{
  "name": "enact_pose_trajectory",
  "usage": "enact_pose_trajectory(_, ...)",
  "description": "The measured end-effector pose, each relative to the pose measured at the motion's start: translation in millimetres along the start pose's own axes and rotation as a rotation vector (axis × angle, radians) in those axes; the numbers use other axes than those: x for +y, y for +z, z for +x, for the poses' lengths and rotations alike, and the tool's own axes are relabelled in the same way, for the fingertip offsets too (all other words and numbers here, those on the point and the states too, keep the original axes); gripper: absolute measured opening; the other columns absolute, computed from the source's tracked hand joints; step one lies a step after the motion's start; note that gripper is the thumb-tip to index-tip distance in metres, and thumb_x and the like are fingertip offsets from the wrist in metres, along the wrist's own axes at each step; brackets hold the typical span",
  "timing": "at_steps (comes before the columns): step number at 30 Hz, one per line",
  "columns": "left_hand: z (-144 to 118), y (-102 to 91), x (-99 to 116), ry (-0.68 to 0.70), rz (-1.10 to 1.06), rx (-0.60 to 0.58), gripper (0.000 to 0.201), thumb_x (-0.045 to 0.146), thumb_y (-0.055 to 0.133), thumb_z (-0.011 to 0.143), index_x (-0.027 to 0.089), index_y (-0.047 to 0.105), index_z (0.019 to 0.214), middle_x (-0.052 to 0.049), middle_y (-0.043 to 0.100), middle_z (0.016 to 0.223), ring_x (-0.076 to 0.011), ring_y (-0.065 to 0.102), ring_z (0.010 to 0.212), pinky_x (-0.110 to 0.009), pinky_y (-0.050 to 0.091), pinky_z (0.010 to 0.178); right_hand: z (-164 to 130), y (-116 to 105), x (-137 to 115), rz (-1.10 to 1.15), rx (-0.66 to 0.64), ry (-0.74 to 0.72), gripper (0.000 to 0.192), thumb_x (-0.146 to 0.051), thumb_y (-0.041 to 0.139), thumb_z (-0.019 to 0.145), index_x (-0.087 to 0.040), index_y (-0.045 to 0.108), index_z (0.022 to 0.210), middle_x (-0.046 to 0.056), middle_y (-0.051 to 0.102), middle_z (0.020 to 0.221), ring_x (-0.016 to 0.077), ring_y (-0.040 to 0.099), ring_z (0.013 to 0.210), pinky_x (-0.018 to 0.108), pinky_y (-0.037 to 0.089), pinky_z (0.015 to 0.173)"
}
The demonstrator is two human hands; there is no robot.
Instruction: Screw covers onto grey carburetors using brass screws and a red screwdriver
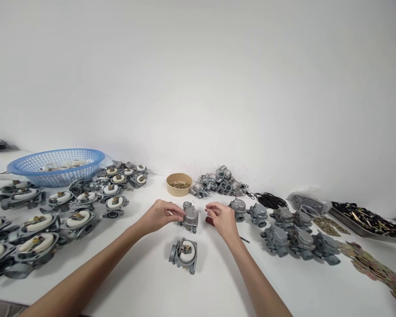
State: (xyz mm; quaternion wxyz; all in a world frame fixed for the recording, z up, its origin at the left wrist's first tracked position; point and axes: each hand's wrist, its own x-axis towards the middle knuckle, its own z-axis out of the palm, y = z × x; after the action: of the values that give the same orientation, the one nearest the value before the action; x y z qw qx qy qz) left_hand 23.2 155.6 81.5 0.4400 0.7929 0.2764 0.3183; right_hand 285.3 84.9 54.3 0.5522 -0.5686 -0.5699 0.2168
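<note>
On the white table, my left hand grips a grey metal carburetor that stands upright between my two hands. My right hand hovers just to its right with fingers curled; a small dark red object shows under the palm, and I cannot tell whether the hand holds it. A second carburetor, open side up with brass parts showing, lies nearer to me, apart from both hands. A thin dark rod lies by my right wrist.
Several open carburetor bodies with white floats fill the left side, behind them a blue basket. A tan bowl of brass screws stands at the back. Closed carburetors, black rings, a tray of parts and gaskets lie right.
</note>
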Motion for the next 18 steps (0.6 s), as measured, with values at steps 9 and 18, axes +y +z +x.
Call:
enact_pose_trajectory(9, -5, 5.2, 3, 0.146, 0.201, -0.028, 0.011, 0.031, 0.077, 0.087, 0.024, 0.085, 0.088, -0.001, 0.084, 0.085, -0.0183, 0.075, 0.075, -0.025, 0.058, 0.072, -1, 10, -2, 0.167, 0.053, 0.039, 0.031, -0.046, 0.085, 0.072, -0.020, 0.072, 0.084, 0.011, 0.081, 0.087, 0.0296, 0.081, 0.086, 0.039, 0.066, 0.079)
enact_pose_trajectory(18, -6, 8.9, 5, 0.201, 0.255, -0.019, 0.008, 0.026, 0.076, 0.089, 0.024, 0.083, 0.091, 0.000, 0.083, 0.086, -0.0167, 0.076, 0.076, -0.023, 0.060, 0.073, 6, 28, 0, 0.260, -0.005, 0.045, 0.041, -0.054, 0.086, 0.070, -0.019, 0.070, 0.086, 0.013, 0.082, 0.088, 0.0294, 0.081, 0.088, 0.041, 0.067, 0.082)
